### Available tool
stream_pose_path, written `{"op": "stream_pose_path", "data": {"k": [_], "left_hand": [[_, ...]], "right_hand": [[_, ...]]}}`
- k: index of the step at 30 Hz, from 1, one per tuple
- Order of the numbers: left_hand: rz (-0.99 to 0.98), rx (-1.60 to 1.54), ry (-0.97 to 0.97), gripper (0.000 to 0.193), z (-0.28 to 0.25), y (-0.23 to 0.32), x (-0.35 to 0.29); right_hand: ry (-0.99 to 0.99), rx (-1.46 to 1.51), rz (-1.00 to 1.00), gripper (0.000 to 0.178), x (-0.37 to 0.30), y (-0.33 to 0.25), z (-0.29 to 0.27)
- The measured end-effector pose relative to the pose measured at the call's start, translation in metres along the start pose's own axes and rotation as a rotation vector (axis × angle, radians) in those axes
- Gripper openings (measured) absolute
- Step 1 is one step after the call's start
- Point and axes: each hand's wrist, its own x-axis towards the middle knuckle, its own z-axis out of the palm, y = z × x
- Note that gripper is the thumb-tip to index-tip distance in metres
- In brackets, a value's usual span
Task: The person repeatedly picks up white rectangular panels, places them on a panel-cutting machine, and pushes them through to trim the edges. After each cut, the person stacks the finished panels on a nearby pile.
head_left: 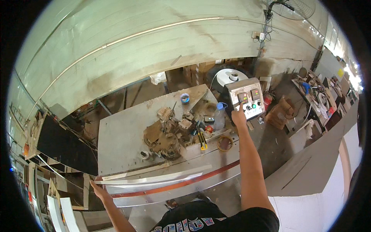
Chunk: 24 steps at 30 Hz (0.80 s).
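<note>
My left hand (pixel 101 192) is closed on the left end of a long white strip (pixel 154 179), which lies along the near edge of the workbench. My right hand (pixel 239 117) reaches forward to a metal control box (pixel 236 91) with small displays, knobs and a lit green button. Its index finger is stretched out against the panel, and the hand holds nothing that I can see. Left of the box stands a clear plastic bottle with a blue cap (pixel 219 117). A dusty machine head (pixel 168 133) sits in the middle of the bench (pixel 123 125).
A yellow cutter knife (pixel 203 141), a tape roll (pixel 225 143) and a blue-rimmed tub (pixel 184 98) rest on the bench. A reddish-brown edge strip (pixel 166 188) runs along its front. Large panels (pixel 313 162) lean at right; a cluttered table (pixel 317 100) stands beyond.
</note>
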Motion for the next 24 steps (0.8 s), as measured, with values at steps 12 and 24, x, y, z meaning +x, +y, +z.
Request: {"op": "stream_pose_path", "data": {"k": [12,24], "left_hand": [[0.089,-0.01,-0.11,0.069,-0.024,-0.031,0.013],[0.194,0.414,-0.443,0.069,-0.031,-0.122,0.102]], "right_hand": [[-0.207,0.11,-0.359,0.037,-0.119,0.071,0.04],[0.095,1.619,0.628,0.041,-0.391,0.015,0.174]]}}
